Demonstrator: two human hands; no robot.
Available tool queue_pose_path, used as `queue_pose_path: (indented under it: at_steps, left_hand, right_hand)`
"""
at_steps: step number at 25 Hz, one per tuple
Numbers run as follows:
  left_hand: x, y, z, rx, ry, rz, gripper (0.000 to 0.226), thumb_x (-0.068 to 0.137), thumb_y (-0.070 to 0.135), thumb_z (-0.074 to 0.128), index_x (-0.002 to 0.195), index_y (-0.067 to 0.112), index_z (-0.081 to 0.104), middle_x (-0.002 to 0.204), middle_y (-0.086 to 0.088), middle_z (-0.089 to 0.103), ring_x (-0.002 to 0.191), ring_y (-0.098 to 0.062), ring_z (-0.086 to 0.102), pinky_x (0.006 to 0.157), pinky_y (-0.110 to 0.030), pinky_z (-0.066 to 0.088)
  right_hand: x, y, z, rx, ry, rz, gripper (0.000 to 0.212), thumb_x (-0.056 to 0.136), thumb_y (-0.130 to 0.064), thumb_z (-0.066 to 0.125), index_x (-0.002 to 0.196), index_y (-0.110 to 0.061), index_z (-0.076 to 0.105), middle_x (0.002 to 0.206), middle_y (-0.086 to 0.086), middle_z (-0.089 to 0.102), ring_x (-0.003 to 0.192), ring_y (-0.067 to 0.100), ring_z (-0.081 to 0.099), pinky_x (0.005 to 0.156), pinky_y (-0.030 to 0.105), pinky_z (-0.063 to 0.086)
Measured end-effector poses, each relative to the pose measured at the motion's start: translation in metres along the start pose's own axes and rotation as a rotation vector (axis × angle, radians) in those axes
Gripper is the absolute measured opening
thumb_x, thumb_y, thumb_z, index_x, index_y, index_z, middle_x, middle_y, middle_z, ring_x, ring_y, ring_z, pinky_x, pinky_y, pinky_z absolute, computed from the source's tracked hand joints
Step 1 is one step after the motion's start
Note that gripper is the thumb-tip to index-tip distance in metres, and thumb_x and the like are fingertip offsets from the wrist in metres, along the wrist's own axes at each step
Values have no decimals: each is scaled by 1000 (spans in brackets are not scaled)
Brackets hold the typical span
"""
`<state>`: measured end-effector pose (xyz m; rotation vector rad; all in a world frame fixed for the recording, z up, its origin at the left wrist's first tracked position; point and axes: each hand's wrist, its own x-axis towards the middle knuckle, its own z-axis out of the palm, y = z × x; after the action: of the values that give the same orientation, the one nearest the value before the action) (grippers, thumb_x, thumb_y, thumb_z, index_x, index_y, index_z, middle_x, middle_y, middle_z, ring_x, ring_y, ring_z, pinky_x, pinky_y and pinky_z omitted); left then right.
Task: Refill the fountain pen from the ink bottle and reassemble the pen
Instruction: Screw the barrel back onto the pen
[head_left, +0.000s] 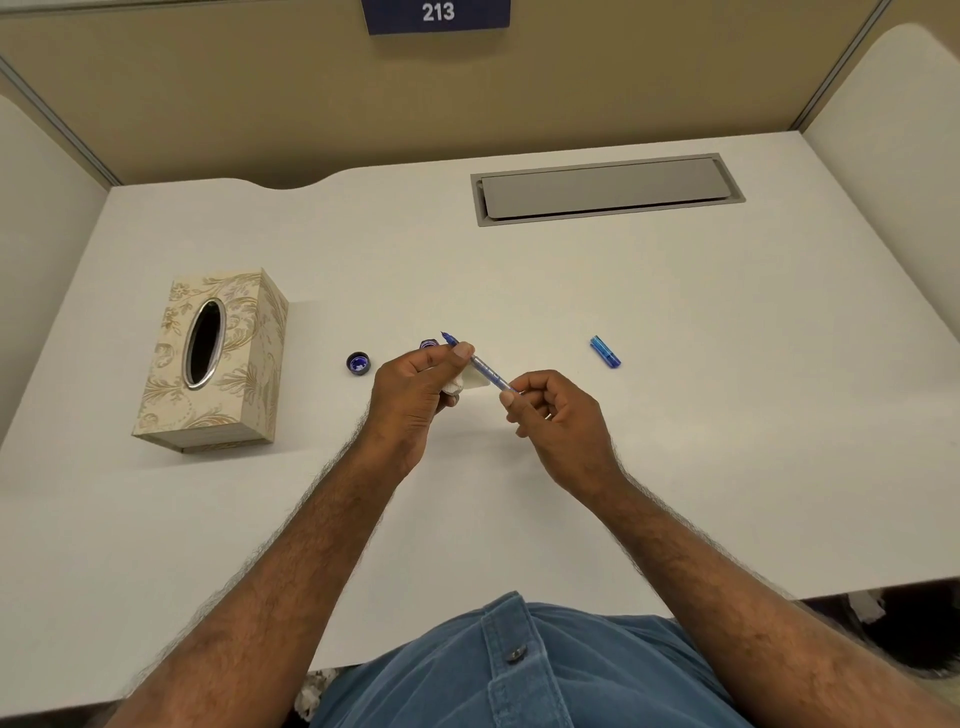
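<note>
White desk, slim blue pen between both hands' fingers

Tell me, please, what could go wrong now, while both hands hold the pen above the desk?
1. The ink bottle stands open just behind the left hand, its cap off beside it; a knuckle could tip it.
2. The pen has a bare nib pointing toward the bottle; leftover ink may drip on the white desk, since the tissue sits only under the left hand.
3. The pen cap lies apart, beyond the right hand, and could roll.
</note>
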<state>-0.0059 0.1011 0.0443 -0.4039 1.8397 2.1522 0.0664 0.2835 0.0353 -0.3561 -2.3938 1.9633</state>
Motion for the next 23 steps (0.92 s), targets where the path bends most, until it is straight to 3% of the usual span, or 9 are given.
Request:
queue_pose_path:
  at_steps: [3, 6, 11, 15, 19, 23]
  left_hand:
    - [1, 3, -1, -11, -9, 2, 14, 82, 35, 88, 88, 23, 87, 74, 8, 73, 62, -9, 59, 62, -25, 51]
    - [1, 4, -1, -8, -5, 1, 17, 79, 36, 88, 88, 22, 87, 75, 7, 74, 62, -9, 59, 63, -25, 51]
    - [0, 5, -2, 1, -14, 1, 14, 83, 34, 87, 89, 21, 87, 78, 6, 75, 63, -9, 58, 64, -26, 51]
    - [-1, 5, -2, 3, -5, 1, 10, 85, 32, 87, 87, 22, 87, 79, 5, 75, 71, -15, 58, 67, -27, 52]
    - [0, 6, -3, -8, -16, -3, 19, 79, 37, 87, 87, 20, 87, 78, 5, 74, 67, -14, 57, 65, -26, 51]
    - [0, 6, -2, 0, -16, 0, 19, 80, 36, 87, 88, 18, 87, 81, 2, 73, 68, -14, 57, 66, -28, 51]
  right_hand:
    - [0, -3, 0, 14, -3, -5, 12, 103, -38, 71, 101, -27, 75, 81, -4, 78, 69, 4, 69, 63, 12, 52]
    - [1, -5, 1, 8, 1, -5, 13, 98, -39, 77, 104, -29, 73, 85, 2, 78, 68, 15, 70, 61, 18, 56]
    - [1, -5, 1, -14, -12, -7, 17, 103, -44, 69, 99, -28, 76, 82, -4, 78, 63, 8, 68, 60, 12, 50]
    - [2, -5, 2, -59, 9, -13, 12, 95, -44, 79, 100, -34, 75, 93, -6, 78, 78, 25, 71, 70, 33, 59]
    - [4, -6, 3, -43, 3, -35, 10, 101, -40, 73, 96, -33, 77, 88, -13, 79, 74, 10, 73, 65, 15, 54]
    - [4, -5, 2, -78, 9, -30, 11, 98, -45, 75, 99, -34, 77, 95, -13, 79, 82, 19, 72, 74, 29, 58]
